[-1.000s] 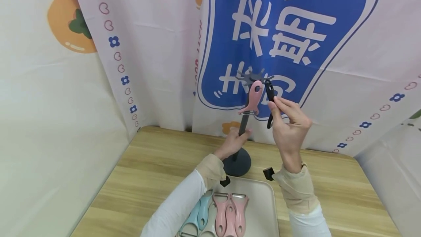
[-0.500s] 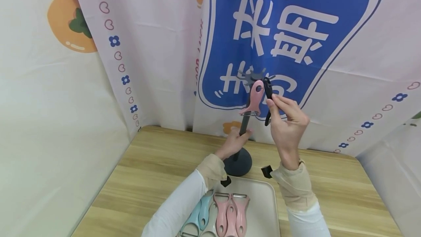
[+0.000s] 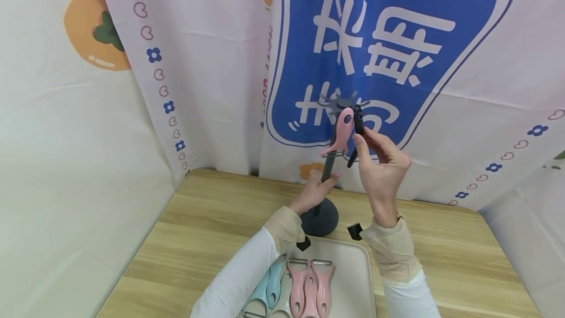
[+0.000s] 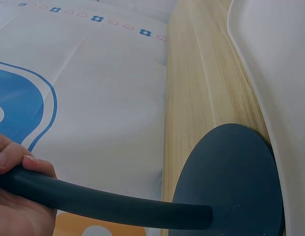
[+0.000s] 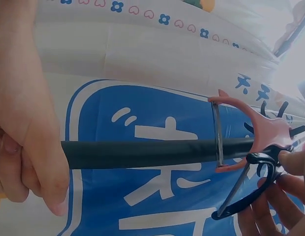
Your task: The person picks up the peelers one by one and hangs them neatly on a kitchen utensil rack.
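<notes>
A dark grey hook stand [image 3: 328,167] rises at the back of the table, and my left hand [image 3: 314,190] grips its pole partway up. From one of the hooks at the top hangs a pink peeler [image 3: 342,132], blade end down. My right hand [image 3: 383,163] pinches a black peeler [image 3: 358,120] just right of the pink one, its holed end up beside the hooks. The right wrist view shows the black peeler [image 5: 247,202] in front of the pink peeler [image 5: 268,132]. Whether its hole is over a hook cannot be made out.
In front of the stand's round base [image 3: 319,220] lies a beige tray [image 3: 353,278]. It holds several pink peelers [image 3: 324,286], blue peelers [image 3: 274,283] and a pale one [image 3: 284,298]. A printed cloth [image 3: 225,87] hangs behind the wooden table [image 3: 185,229].
My right hand has moved slightly left, bringing the black peeler closer to the pink one. The black peeler's lower end has swung left toward the pole. My left hand keeps its grip.
</notes>
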A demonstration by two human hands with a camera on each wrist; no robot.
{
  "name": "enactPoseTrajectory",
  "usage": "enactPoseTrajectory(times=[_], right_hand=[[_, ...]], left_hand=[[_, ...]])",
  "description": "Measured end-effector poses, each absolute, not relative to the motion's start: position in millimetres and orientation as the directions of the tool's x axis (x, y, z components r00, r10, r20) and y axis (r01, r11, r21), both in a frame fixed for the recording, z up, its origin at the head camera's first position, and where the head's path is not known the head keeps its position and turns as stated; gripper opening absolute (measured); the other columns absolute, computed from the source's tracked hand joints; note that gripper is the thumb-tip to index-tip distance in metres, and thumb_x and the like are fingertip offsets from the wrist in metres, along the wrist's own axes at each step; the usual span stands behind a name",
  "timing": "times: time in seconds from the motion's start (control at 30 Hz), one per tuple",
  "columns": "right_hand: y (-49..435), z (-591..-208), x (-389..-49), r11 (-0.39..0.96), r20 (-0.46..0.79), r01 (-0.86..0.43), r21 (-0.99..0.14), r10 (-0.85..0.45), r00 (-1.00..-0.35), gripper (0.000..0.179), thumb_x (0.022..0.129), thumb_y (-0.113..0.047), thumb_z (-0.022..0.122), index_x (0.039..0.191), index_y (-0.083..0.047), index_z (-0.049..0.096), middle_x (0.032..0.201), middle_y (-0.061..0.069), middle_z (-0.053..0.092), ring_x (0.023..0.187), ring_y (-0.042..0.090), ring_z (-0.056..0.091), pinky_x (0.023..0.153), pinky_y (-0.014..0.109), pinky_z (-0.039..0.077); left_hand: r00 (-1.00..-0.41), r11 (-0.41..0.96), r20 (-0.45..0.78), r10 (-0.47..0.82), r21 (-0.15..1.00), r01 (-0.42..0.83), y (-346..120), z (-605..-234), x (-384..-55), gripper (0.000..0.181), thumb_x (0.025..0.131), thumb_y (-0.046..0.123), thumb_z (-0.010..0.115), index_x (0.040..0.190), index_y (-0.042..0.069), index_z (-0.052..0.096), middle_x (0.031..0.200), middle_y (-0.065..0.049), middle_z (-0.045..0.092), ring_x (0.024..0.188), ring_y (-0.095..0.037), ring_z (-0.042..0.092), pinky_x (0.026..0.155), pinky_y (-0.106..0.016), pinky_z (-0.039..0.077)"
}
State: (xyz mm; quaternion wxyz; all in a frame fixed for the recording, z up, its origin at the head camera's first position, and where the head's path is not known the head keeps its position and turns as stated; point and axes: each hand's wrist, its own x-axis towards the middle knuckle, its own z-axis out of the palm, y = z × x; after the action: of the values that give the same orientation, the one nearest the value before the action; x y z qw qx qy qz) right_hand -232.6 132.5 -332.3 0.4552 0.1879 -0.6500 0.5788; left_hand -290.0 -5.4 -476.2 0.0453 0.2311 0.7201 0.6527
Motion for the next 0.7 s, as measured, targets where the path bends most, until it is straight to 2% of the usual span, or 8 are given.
enactPoseTrajectory(times=[0.27,0.4,0.57,0.7], right_hand=[[131.1,-333.9,-233.5,0.223,0.803,-0.777,-0.588,0.270,-0.531,0.024,0.091,0.005,0.080,0.114,-0.001,0.081,0.110,0.022,0.079,0.100,0.011,0.078,0.092,0.028,0.061],[129.9,-333.9,-232.8,0.236,0.802,-0.771,-0.592,0.266,-0.534,0.024,0.092,0.004,0.080,0.115,-0.001,0.081,0.110,0.020,0.080,0.101,0.010,0.078,0.092,0.027,0.061],[128.4,-334.2,-231.3,0.243,0.798,-0.764,-0.598,0.262,-0.542,0.024,0.092,0.002,0.080,0.116,0.000,0.080,0.110,0.020,0.080,0.101,0.010,0.078,0.092,0.027,0.061],[128.6,-334.0,-229.2,0.268,0.794,-0.748,-0.607,0.259,-0.551,0.026,0.092,0.000,0.081,0.118,-0.001,0.080,0.112,0.018,0.080,0.102,0.009,0.077,0.092,0.027,0.060]], left_hand=[[-0.887,0.042,0.232,0.400,0.962,0.271,-5.8,-475.4,-288.9,0.058,0.113,0.028,0.052,0.058,0.012,0.045,0.052,0.008,0.035,0.045,-0.009,0.025,0.047,-0.027,0.021],[-0.885,0.036,0.242,0.399,0.960,0.278,-6.6,-474.8,-288.5,0.057,0.113,0.028,0.052,0.059,0.013,0.045,0.053,0.008,0.035,0.046,-0.008,0.026,0.048,-0.026,0.021],[-0.882,0.019,0.251,0.398,0.959,0.282,-8.1,-475.1,-287.3,0.060,0.113,0.039,0.053,0.059,0.014,0.045,0.053,0.008,0.035,0.046,-0.008,0.026,0.049,-0.025,0.022],[-0.881,0.014,0.258,0.396,0.958,0.287,-7.9,-475.4,-287.0,0.058,0.112,0.037,0.054,0.059,0.014,0.045,0.053,0.008,0.036,0.047,-0.008,0.027,0.049,-0.025,0.022]])
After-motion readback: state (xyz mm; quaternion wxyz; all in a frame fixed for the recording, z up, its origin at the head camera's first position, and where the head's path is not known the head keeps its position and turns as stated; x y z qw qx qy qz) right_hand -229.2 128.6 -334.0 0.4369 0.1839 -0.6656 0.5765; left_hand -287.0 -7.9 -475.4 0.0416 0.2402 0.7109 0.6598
